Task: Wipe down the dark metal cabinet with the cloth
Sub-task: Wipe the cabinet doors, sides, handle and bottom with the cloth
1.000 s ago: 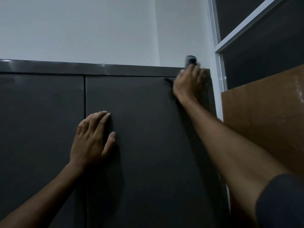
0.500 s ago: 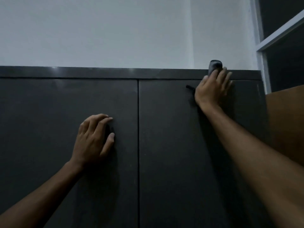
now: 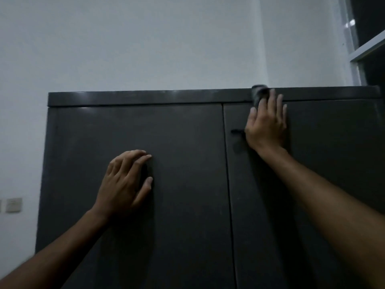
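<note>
The dark metal cabinet fills the view with two closed doors and a top rim. My right hand presses flat, fingers straight, on the upper part of the right door, just right of the door seam. A dark cloth sits under it. The cloth's end sticks out above my fingertips over the top rim, and a dark strip of it shows left of my palm. My left hand rests on the left door with loosely bent fingers and holds nothing.
A white wall rises behind and left of the cabinet, with a wall switch low on the left. A white window frame with dark glass stands at the upper right.
My right hand has slid the cloth left along the cabinet's top edge, from the right end to near the door seam. My left hand has shifted from the right door onto the left door.
</note>
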The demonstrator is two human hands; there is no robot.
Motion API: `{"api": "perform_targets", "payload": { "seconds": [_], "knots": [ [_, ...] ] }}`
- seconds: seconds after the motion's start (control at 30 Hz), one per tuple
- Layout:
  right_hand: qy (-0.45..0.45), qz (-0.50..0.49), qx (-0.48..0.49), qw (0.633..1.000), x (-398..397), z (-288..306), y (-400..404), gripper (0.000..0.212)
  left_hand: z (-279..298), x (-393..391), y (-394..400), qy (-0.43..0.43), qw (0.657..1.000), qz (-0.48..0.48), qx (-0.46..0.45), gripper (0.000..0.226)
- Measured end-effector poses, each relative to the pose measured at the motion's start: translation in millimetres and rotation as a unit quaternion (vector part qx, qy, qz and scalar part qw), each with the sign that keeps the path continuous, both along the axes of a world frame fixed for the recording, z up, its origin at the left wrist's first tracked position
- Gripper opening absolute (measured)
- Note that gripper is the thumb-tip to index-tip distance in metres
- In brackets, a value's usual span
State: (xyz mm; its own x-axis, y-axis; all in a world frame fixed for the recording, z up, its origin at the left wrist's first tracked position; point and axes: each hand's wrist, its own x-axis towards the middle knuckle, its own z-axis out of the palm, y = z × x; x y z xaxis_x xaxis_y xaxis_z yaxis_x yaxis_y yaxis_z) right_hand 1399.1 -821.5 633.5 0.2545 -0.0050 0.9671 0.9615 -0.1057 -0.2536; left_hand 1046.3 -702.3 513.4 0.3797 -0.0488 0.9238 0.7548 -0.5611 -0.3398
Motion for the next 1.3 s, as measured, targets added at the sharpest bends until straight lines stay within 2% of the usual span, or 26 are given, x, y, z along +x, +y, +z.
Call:
{"api": "perform_targets", "payload": {
  "seconds": [0.03, 0.1, 0.2, 0.27, 0.33, 0.37, 0.4, 0.47, 0.5, 0.53, 0.6, 0.67, 0.7, 0.73, 0.8, 0.83, 0.87, 0.9, 1.0, 1.07, 1.13, 1.2, 1.23, 1.3],
  "knots": [
    [0.034, 0.010, 0.016, 0.999, -20.7, 15.5, 6.1, 0.055, -1.1, -10.0, 3.7, -0.004, 1.000, 0.006, -0.007, 0.062],
    [0.007, 0.024, 0.014, 1.000, -72.2, 31.6, 24.5, 0.057, -3.7, -22.5, 10.8, 0.000, 1.000, 0.012, -0.009, 0.064],
    [-0.192, 0.013, -0.043, 0.980, -149.7, -2.9, 52.4, 0.053, -5.4, -26.2, 16.5, 0.013, 1.000, 0.008, -0.006, 0.064],
    [-0.348, 0.025, -0.100, 0.932, -165.3, -53.6, 57.4, 0.049, -5.4, -26.4, 17.2, 0.014, 1.000, -0.005, -0.002, 0.061],
    [-0.423, 0.025, -0.125, 0.897, -142.5, -86.9, 49.6, 0.047, -5.5, -27.6, 15.8, 0.015, 1.000, -0.022, -0.003, 0.059],
    [-0.408, 0.020, -0.122, 0.905, -127.4, -90.4, 44.0, 0.046, -5.3, -30.1, 14.4, 0.016, 0.999, -0.031, -0.009, 0.058],
    [-0.355, 0.016, -0.103, 0.929, -111.8, -85.5, 39.2, 0.046, -4.6, -31.2, 12.7, 0.019, 0.999, -0.039, -0.015, 0.057],
    [-0.192, -0.002, -0.056, 0.980, -99.0, -55.0, 34.0, 0.047, -3.2, -38.3, 11.8, 0.018, 0.998, -0.049, -0.017, 0.055],
    [-0.112, -0.012, -0.040, 0.993, -104.0, -33.6, 33.6, 0.049, -3.0, -43.9, 12.5, 0.011, 0.999, -0.047, -0.016, 0.054],
    [-0.058, -0.012, -0.028, 0.998, -115.4, -11.9, 35.3, 0.052, -2.7, -50.3, 14.1, 0.000, 0.999, -0.045, -0.015, 0.054],
    [-0.025, 0.005, -0.009, 1.000, -151.1, 24.3, 46.7, 0.056, -2.1, -62.9, 18.6, -0.027, 0.999, -0.043, -0.017, 0.055],
    [-0.075, 0.010, -0.023, 0.997, -196.2, 37.1, 61.8, 0.057, -2.5, -73.4, 24.8, -0.055, 0.997, -0.046, -0.018, 0.053],
    [-0.134, 0.010, -0.040, 0.990, -219.7, 30.3, 68.5, 0.056, -3.8, -77.8, 27.6, -0.070, 0.996, -0.049, -0.015, 0.051],
    [-0.210, 0.015, -0.065, 0.975, -239.2, 14.4, 74.0, 0.054, -5.5, -81.8, 29.4, -0.084, 0.995, -0.051, -0.010, 0.048],
    [-0.363, 0.037, -0.117, 0.924, -252.8, -35.3, 77.1, 0.049, -8.4, -90.5, 31.3, -0.099, 0.994, -0.049, 0.000, 0.043],
    [-0.417, 0.042, -0.122, 0.900, -245.6, -58.6, 75.9, 0.047, -10.4, -96.4, 32.5, -0.098, 0.994, -0.043, 0.004, 0.042],
    [-0.435, 0.037, -0.123, 0.891, -232.5, -75.9, 73.8, 0.045, -12.3, -103.8, 34.2, -0.092, 0.995, -0.034, 0.006, 0.042],
    [-0.408, 0.029, -0.113, 0.905, -219.2, -84.4, 70.5, 0.044, -14.0, -113.0, 36.4, -0.082, 0.996, -0.023, 0.006, 0.044],
    [-0.184, 0.010, -0.059, 0.981, -202.2, -54.1, 66.0, 0.050, -20.9, -141.3, 44.1, -0.053, 0.999, 0.002, 0.009, 0.056],
    [-0.102, 0.014, -0.053, 0.993, -224.9, -11.8, 69.6, 0.055, -26.7, -153.7, 50.1, -0.037, 0.999, 0.013, 0.011, 0.061],
    [-0.113, 0.030, -0.052, 0.992, -265.5, 20.3, 83.2, 0.058, -30.1, -157.5, 56.1, -0.025, 0.999, 0.016, 0.014, 0.063],
    [-0.185, 0.031, -0.068, 0.980, -310.2, 28.2, 97.2, 0.057, -31.5, -157.8, 60.1, -0.028, 0.999, 0.010, 0.018, 0.061],
    [-0.247, 0.033, -0.082, 0.965, -329.2, 20.5, 102.1, 0.055, -33.5, -158.2, 61.5, -0.044, 0.999, -0.002, 0.021, 0.058],
    [-0.402, 0.047, -0.131, 0.905, -347.1, -16.8, 108.2, 0.051, -39.1, -158.4, 62.1, -0.118, 0.992, -0.045, 0.014, 0.051]
  ]
}}
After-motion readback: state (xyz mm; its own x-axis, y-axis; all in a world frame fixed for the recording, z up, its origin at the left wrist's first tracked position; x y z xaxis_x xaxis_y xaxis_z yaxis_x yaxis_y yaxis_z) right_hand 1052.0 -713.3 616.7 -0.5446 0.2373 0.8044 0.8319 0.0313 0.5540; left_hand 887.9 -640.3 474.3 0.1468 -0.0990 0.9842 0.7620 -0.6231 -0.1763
